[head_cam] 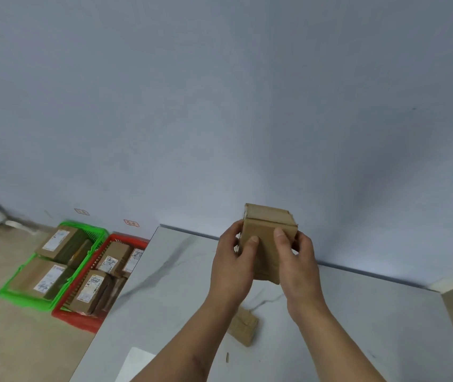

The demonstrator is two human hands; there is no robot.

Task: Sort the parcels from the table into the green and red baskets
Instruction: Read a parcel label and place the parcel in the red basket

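We see a plain cardboard parcel [268,238] lifted above the far part of the white marbled table [181,285], grasped from both sides: the left hand [233,263] grips its left face with the thumb laid across the front, and the right hand [300,260] grips its right face the same way. A second small parcel [244,326] lies flat on the table, nearer, between the forearms. On the floor to the left stand the green basket [26,297] and, just beside it and next to the table, the red basket [77,321], both holding labelled parcels
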